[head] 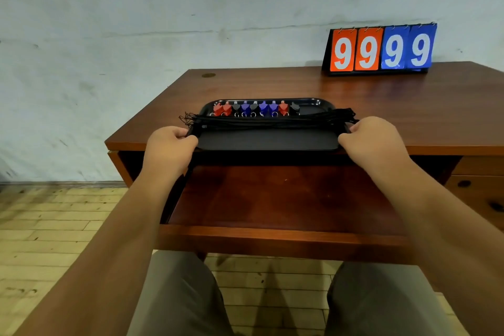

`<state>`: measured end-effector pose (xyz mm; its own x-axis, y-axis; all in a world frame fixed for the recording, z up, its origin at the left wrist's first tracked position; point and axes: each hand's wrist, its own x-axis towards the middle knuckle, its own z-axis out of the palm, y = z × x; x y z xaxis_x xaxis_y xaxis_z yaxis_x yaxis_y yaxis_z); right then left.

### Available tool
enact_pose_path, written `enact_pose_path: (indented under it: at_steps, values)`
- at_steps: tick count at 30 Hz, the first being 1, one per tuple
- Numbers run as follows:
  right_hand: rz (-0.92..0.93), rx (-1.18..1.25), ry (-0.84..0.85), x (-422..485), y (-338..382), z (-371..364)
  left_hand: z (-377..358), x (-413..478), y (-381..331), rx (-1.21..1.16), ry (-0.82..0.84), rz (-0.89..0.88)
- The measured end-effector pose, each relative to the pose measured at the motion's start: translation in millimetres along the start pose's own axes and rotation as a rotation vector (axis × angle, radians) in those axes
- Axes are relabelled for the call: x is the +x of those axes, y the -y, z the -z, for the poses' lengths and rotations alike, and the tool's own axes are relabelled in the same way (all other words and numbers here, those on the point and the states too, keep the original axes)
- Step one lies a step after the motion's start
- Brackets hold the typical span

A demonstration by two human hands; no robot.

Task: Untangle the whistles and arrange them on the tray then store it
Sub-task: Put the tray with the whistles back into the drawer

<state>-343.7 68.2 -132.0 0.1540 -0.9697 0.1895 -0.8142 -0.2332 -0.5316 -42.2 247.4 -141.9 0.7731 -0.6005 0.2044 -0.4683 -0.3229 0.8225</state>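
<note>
– Pale scuffed wall at the back, wood-block floor below, and I'm looking down at a brown wooden desk [272,84] with its wide drawer [272,199] standing open toward me.
– What else is on top?
– A flip scoreboard [380,49] at the far right corner, reading 9999 on two orange cards and two blue. Nearer me is the black tray [267,140], its near edge poking past the desk's front edge, above the drawer.
– And the hands?
– My left hand [169,144] grips the tray's left end and my right hand [373,139] the right end, fingers curled round the rim on both.
– The whistles?
– Black cords [272,120] lie bundled lengthwise across the tray; the whistles [253,109], red, blue and black, stand in a row along its far side
</note>
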Motion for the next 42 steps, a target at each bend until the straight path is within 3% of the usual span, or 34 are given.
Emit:
enact_pose_path:
  at_steps: [3, 10, 15, 24, 32, 42]
  values:
    - [0.005, 0.142, -0.027, -18, -11, 0, 7, -15, 8, -0.107, -0.014, 0.012]
    - [-0.178, 0.813, 0.044, -59, -28, -2, 20, -46, 31, -0.317, 0.007, 0.047]
    - [-0.234, 1.022, 0.049, -86, -33, 0, 30, -72, 37, -0.550, 0.010, 0.112]
    - [-0.176, 0.957, 0.090, -138, -50, 7, 59, -119, 54, -0.592, 0.036, 0.094]
    - [-0.019, 0.830, 0.111, -182, -52, 17, 76, -143, 75, -0.623, 0.030, 0.138]
    - [-0.045, 0.763, 0.094, -196, -63, 3, 69, -151, 99, -0.593, 0.017, 0.178]
